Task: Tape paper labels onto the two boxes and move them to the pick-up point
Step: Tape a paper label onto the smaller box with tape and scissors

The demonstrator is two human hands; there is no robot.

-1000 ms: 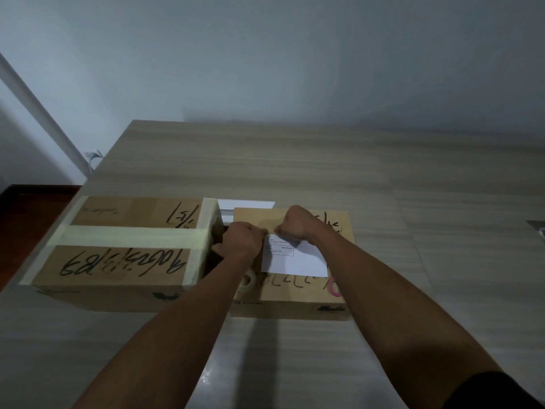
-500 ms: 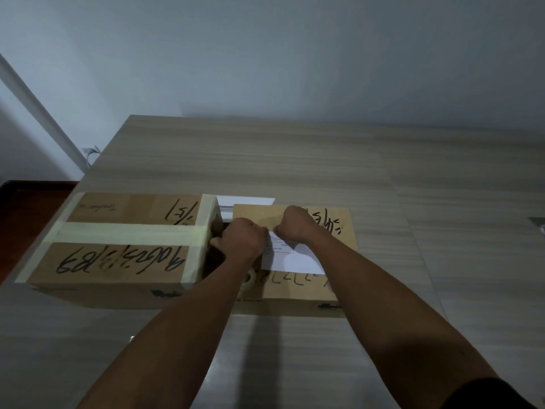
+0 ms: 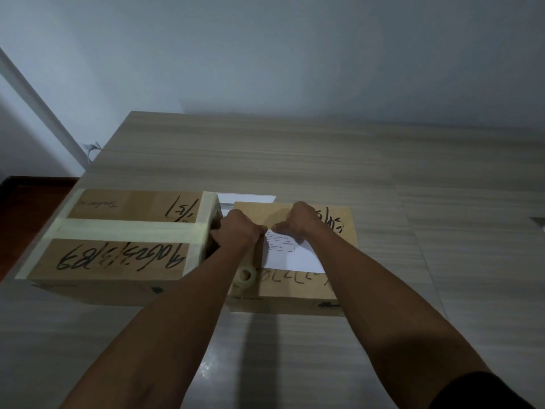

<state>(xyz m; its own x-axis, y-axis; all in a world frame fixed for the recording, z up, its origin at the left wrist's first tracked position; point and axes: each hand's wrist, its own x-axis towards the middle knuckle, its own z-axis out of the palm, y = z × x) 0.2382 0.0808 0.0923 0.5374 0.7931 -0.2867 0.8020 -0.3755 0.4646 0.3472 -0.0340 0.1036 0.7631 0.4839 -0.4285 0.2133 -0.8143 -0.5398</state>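
1. The paper label [image 3: 290, 255] lies flat on top of the smaller box [image 3: 298, 287], directly beneath both sets of fingers, probably so its upper edge can be taped down.
2. The left hand [image 3: 237, 231] is curled over the label's upper left corner; what it pinches is hidden (likely a tape end).
3. The right hand [image 3: 299, 221] is also curled, its fingertips bearing down on the label's top edge, seemingly to stop the paper shifting.
4. The tape roll [image 3: 244, 277] rests on the box just nearer than the left fingers.
5. The larger box [image 3: 115, 249], left of the left fingers, carries no label; a second white sheet [image 3: 250, 199] shows just beyond the fingers.
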